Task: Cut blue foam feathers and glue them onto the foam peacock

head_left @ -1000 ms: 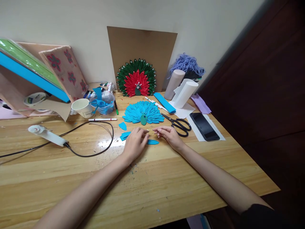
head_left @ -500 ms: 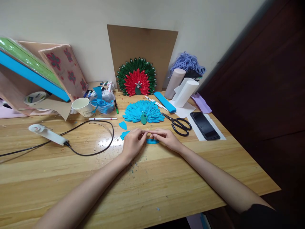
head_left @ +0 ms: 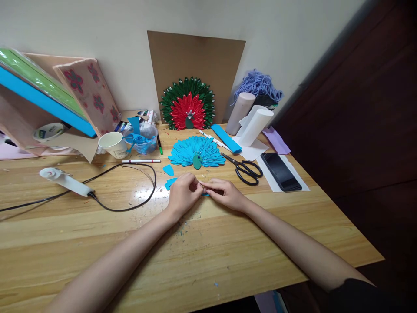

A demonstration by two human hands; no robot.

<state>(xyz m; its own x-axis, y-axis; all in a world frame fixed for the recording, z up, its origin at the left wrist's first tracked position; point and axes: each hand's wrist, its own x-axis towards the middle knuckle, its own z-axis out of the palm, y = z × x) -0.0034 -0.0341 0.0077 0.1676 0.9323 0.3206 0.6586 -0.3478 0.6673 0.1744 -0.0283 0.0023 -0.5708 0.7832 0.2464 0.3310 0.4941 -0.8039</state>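
Head view: I see left hand (head_left: 184,194) and right hand (head_left: 227,194) fingertips pinched by blue paper (head_left: 205,194), probably for precision; any grip I can't tell.

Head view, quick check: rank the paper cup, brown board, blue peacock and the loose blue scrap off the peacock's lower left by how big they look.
1. Brown board
2. Blue peacock
3. Paper cup
4. Loose blue scrap

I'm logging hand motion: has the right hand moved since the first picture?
Yes: judged against the scissors, the right hand has shifted left in the view, its fingers now close to the left hand.
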